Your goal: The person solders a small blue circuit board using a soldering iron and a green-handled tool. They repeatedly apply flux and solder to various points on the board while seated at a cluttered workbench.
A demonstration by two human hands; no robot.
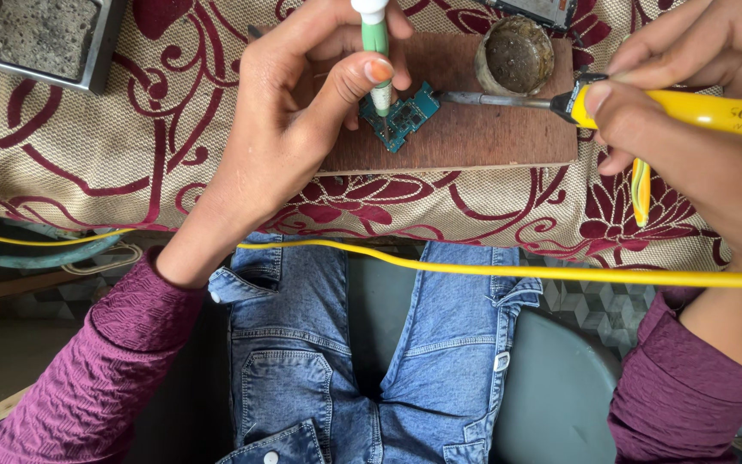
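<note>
Teal circuit board (402, 114) lies flat on a brown wooden board (474, 137), which sits on a cream cloth with maroon floral pattern (88, 146) covering the table edge.

Left hand (289, 120): fingers closed around a green-and-white pen-shaped tool (376, 51), held nearly upright, thumb and forefinger pinching its lower barrel. Its fine tip touches the circuit board near the middle.

Right hand (689, 129): closed around the yellow handle of a soldering iron (646, 103), thumb pressed near the black collar. The iron lies nearly level, metal shaft pointing left; its tip meets the right edge of the circuit board, just beside the pen tool's tip.

Round tin with dark, dull contents (515, 56) stands on the wooden board, just behind the iron's shaft. Grey square tray holding a rough sponge-like pad (45, 34) rests on the cloth at far left, well apart from the work.

Yellow cable (474, 268) runs across the person's lap, over blue denim (319, 361). Both sleeves are maroon knit (105, 361). A yellow-striped object (640, 191) shows under the right hand; kind unclear.
</note>
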